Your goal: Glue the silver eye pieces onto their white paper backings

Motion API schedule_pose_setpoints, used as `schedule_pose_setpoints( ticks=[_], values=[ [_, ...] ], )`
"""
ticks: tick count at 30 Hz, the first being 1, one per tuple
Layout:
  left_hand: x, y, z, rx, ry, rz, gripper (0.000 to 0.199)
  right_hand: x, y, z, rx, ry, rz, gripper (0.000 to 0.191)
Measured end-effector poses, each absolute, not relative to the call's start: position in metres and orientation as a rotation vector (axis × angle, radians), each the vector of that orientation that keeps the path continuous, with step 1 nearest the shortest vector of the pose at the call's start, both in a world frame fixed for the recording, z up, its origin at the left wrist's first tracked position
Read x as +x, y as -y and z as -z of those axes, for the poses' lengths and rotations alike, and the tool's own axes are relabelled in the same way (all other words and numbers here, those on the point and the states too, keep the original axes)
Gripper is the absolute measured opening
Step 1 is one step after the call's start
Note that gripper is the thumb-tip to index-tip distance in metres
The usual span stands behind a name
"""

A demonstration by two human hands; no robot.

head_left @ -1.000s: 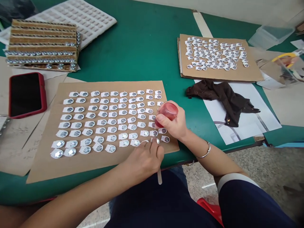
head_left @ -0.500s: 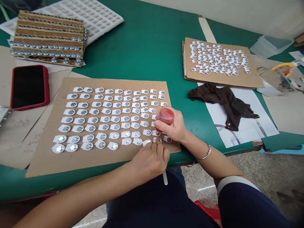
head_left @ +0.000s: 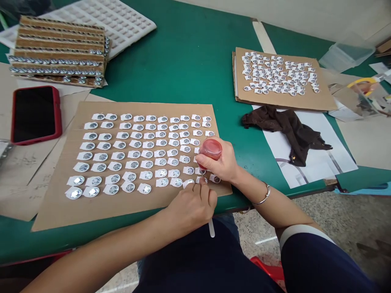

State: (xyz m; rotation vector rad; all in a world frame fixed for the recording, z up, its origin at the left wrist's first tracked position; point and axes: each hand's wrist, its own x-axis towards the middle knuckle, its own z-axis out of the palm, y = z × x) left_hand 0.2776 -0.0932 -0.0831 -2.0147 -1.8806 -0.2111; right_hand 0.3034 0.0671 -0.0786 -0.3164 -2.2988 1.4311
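My right hand [head_left: 225, 163] is closed around a small rounded bottle [head_left: 210, 149] with reddish contents, and its thin tip points down at the near right of a cardboard sheet [head_left: 58, 211]. On the sheet lie rows of round silver metal pieces [head_left: 144, 189], each on a white paper tab. My left hand [head_left: 192, 208] rests at the sheet's near edge, fingers curled, with its fingertips by a metal piece under the bottle's tip. A slim pale stick-like tool [head_left: 211, 228] pokes out below the left hand; its other end is hidden.
To the left lies a red-cased phone [head_left: 36, 115]. Behind it are corrugated cardboard strips [head_left: 59, 42] with metal pieces and a white gridded tray [head_left: 131, 24]. At right are a second loaded cardboard [head_left: 324, 95], a dark brown cloth [head_left: 284, 126] and a clear plastic container [head_left: 346, 57].
The view has shifted very slightly. Both hands, the bottle and the pale tool keep nearly the same place over the sheet.
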Motion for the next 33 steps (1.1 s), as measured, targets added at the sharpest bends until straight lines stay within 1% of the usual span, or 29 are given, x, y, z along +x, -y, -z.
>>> schedule_pose_setpoints(
  ticks=[33],
  values=[
    [0.2758,0.0935,0.0826,-1.994,1.868,0.237,0.005,0.3012,-0.0692,0.0785,-0.308,2.302,-1.372,0.035]
  ],
)
